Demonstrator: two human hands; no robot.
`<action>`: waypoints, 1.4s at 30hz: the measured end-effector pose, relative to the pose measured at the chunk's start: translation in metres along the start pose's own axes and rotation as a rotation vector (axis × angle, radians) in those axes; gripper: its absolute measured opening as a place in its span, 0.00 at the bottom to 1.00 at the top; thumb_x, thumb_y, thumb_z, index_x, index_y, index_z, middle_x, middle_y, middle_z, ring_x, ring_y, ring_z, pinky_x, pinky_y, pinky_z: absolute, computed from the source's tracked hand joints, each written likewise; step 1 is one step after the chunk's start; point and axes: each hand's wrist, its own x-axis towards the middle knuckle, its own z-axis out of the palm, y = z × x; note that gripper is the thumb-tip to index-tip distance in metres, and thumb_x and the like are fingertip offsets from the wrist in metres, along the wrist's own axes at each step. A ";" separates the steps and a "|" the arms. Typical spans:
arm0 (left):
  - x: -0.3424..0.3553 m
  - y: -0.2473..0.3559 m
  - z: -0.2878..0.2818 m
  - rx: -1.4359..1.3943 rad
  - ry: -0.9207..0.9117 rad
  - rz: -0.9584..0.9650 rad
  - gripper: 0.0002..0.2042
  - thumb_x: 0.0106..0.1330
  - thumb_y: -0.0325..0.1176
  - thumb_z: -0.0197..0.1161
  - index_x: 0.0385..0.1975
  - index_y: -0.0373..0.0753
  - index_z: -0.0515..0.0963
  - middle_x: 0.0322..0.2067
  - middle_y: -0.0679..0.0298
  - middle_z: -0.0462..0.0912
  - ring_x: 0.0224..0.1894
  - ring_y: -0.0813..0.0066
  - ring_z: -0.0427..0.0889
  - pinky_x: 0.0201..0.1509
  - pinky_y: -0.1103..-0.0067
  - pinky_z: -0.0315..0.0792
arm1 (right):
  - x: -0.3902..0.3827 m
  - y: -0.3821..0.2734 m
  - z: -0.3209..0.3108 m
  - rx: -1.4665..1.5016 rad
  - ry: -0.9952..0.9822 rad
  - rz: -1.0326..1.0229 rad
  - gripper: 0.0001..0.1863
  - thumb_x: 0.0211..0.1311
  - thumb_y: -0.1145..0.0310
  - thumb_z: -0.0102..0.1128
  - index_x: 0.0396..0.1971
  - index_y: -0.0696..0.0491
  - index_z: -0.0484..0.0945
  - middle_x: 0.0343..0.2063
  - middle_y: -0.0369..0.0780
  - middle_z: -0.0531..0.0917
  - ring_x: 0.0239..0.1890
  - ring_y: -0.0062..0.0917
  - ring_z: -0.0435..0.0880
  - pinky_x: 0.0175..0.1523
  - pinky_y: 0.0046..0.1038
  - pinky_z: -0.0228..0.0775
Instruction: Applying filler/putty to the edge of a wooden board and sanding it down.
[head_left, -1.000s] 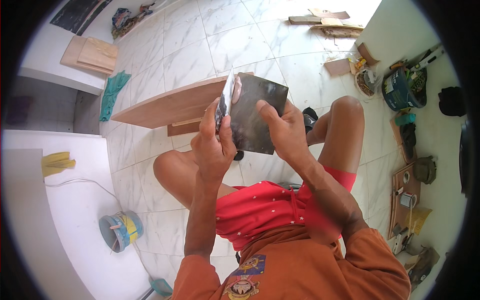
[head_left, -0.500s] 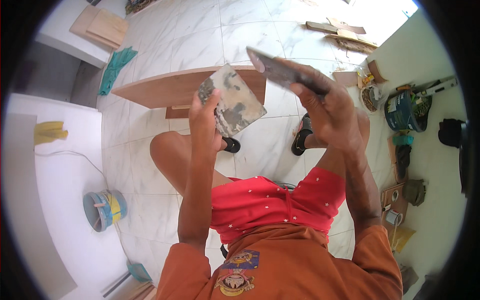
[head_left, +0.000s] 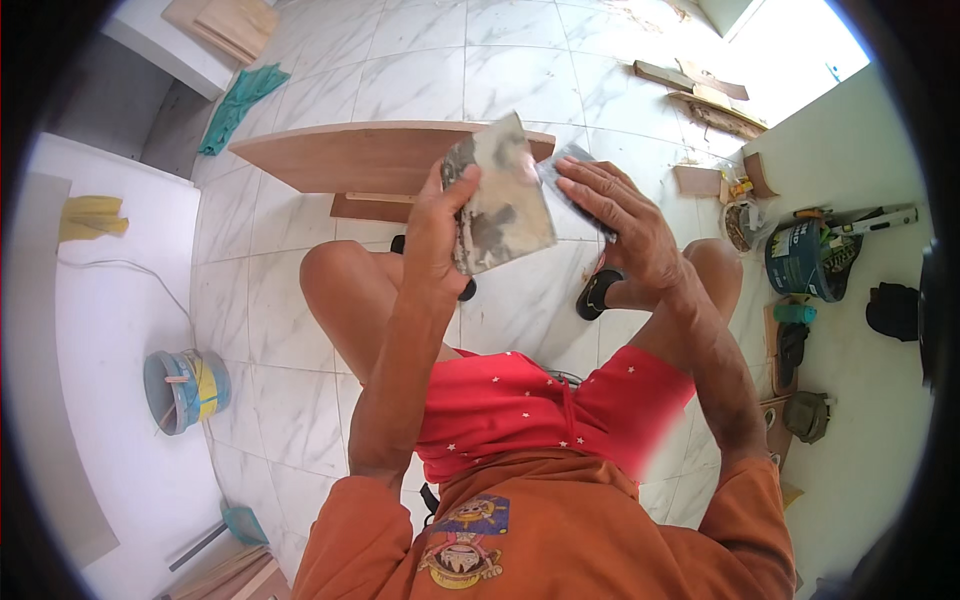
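In the head view, we are gripping a smeared plate (head_left: 508, 205) in the left hand (head_left: 437, 228), thumb on its patchy face. The right hand (head_left: 632, 228) is holding a grey plate (head_left: 556, 180), fingers lying across it. Since the last picture, we are bringing it in beside the smeared plate's right edge, so the work is centring there; we cannot quite tell whether they are touching. A brown board (head_left: 335, 160) is showing behind.

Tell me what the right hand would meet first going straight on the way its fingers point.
Probably the mottled plate in the left hand: the right hand points up and left toward its right edge. Depth is unclear, so it might miss and head for the wooden board.
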 end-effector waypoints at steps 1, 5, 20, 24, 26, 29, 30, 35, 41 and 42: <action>-0.002 0.007 0.000 -0.027 0.002 0.032 0.17 0.72 0.27 0.56 0.59 0.33 0.66 0.49 0.55 0.79 0.50 0.70 0.81 0.54 0.72 0.79 | -0.006 0.009 -0.002 -0.182 -0.118 -0.032 0.44 0.36 0.91 0.55 0.62 0.51 0.73 0.60 0.43 0.77 0.64 0.40 0.73 0.67 0.41 0.65; -0.006 0.027 0.018 0.155 0.086 0.342 0.19 0.72 0.29 0.59 0.59 0.34 0.65 0.49 0.59 0.78 0.49 0.76 0.78 0.52 0.76 0.76 | -0.024 0.004 0.005 0.092 0.134 0.408 0.28 0.58 0.88 0.53 0.59 0.55 0.74 0.50 0.44 0.81 0.51 0.33 0.82 0.51 0.27 0.75; -0.010 0.002 0.032 0.854 -0.031 1.273 0.14 0.67 0.30 0.62 0.44 0.24 0.76 0.32 0.54 0.83 0.32 0.69 0.82 0.38 0.76 0.76 | 0.013 -0.087 0.033 0.616 0.607 0.709 0.07 0.68 0.71 0.55 0.31 0.58 0.77 0.17 0.26 0.72 0.23 0.09 0.65 0.27 0.20 0.59; -0.013 -0.007 0.033 1.088 -0.066 1.269 0.15 0.72 0.31 0.56 0.51 0.26 0.73 0.39 0.50 0.84 0.38 0.60 0.86 0.40 0.74 0.79 | 0.013 -0.086 0.029 0.600 0.643 0.711 0.08 0.67 0.69 0.56 0.31 0.58 0.78 0.18 0.27 0.73 0.23 0.10 0.66 0.27 0.21 0.60; -0.013 -0.011 0.024 1.270 -0.086 1.416 0.16 0.74 0.30 0.54 0.55 0.27 0.70 0.42 0.50 0.84 0.39 0.60 0.86 0.39 0.75 0.79 | 0.013 -0.084 0.029 0.575 0.645 0.743 0.08 0.67 0.68 0.56 0.31 0.58 0.78 0.18 0.28 0.73 0.23 0.10 0.67 0.27 0.20 0.60; -0.017 -0.011 0.017 1.332 -0.162 1.328 0.17 0.75 0.29 0.51 0.60 0.30 0.68 0.47 0.48 0.83 0.37 0.61 0.87 0.37 0.75 0.79 | 0.012 -0.075 0.027 0.607 0.626 0.756 0.08 0.67 0.69 0.57 0.33 0.58 0.79 0.20 0.27 0.74 0.24 0.10 0.67 0.29 0.20 0.61; -0.020 -0.011 0.016 1.380 -0.188 1.191 0.17 0.75 0.30 0.50 0.61 0.31 0.68 0.48 0.47 0.82 0.36 0.61 0.87 0.37 0.75 0.79 | 0.010 -0.070 0.023 0.710 0.616 0.835 0.07 0.67 0.69 0.58 0.35 0.58 0.80 0.23 0.28 0.77 0.26 0.10 0.70 0.31 0.19 0.64; -0.021 -0.017 0.006 1.336 0.000 0.946 0.17 0.77 0.31 0.47 0.61 0.33 0.68 0.42 0.50 0.82 0.31 0.69 0.84 0.37 0.75 0.78 | 0.016 -0.050 0.011 1.128 0.691 0.793 0.13 0.70 0.65 0.58 0.45 0.59 0.81 0.26 0.27 0.77 0.26 0.09 0.69 0.29 0.18 0.62; 0.001 -0.013 0.000 0.735 0.142 0.446 0.16 0.75 0.32 0.52 0.57 0.31 0.69 0.41 0.59 0.80 0.38 0.78 0.79 0.43 0.78 0.77 | 0.027 -0.068 -0.053 0.488 0.239 0.560 0.14 0.69 0.74 0.54 0.53 0.54 0.79 0.38 0.38 0.85 0.37 0.18 0.82 0.41 0.23 0.74; 0.002 -0.011 0.000 0.483 0.133 0.251 0.16 0.74 0.32 0.53 0.56 0.31 0.69 0.43 0.60 0.80 0.41 0.78 0.79 0.45 0.78 0.77 | 0.030 -0.068 -0.055 0.279 0.199 0.301 0.17 0.68 0.79 0.51 0.55 0.53 0.79 0.42 0.42 0.86 0.40 0.24 0.85 0.44 0.25 0.77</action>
